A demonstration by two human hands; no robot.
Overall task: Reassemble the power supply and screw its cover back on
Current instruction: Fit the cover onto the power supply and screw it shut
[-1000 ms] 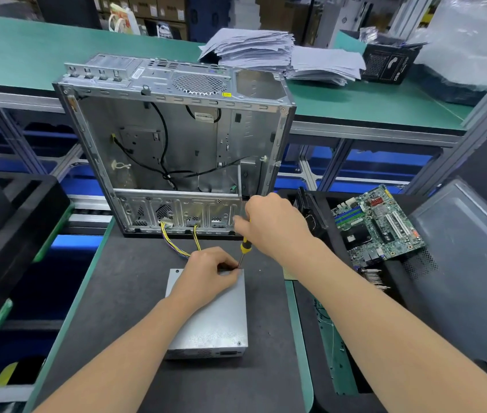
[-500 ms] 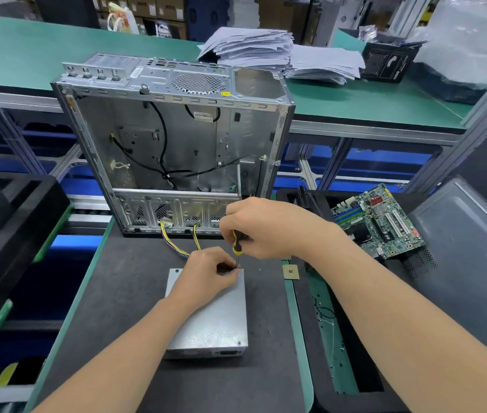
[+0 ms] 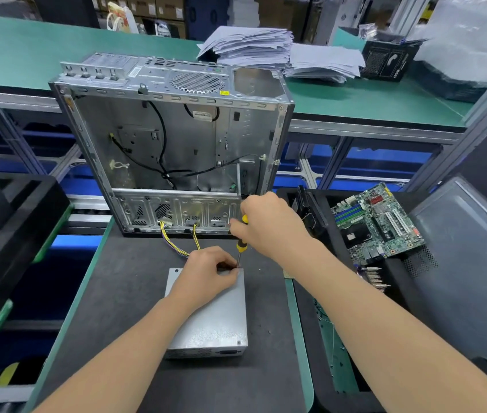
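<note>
The silver power supply (image 3: 215,320) lies flat on the dark mat, its cover on top, with yellow and purple wires (image 3: 176,242) running from its far end toward the case. My left hand (image 3: 206,275) presses on the far right corner of the cover, fingertips pinched around the screwdriver tip; a screw there is hidden. My right hand (image 3: 269,225) grips a yellow and black screwdriver (image 3: 240,242) held upright, its tip on that corner. Screw heads show at the cover's far left and near right corners.
An open metal computer case (image 3: 176,138) stands upright just behind the power supply. A motherboard (image 3: 376,222) lies in a black tray (image 3: 304,293) at the right, beside a grey panel (image 3: 468,263). Another black tray (image 3: 13,228) sits at the left. Paper stacks (image 3: 266,46) lie on the far green bench.
My right hand has turned around the screwdriver handle, first dropping lower over it, then rising back. The left hand and the power supply have stayed in place.
</note>
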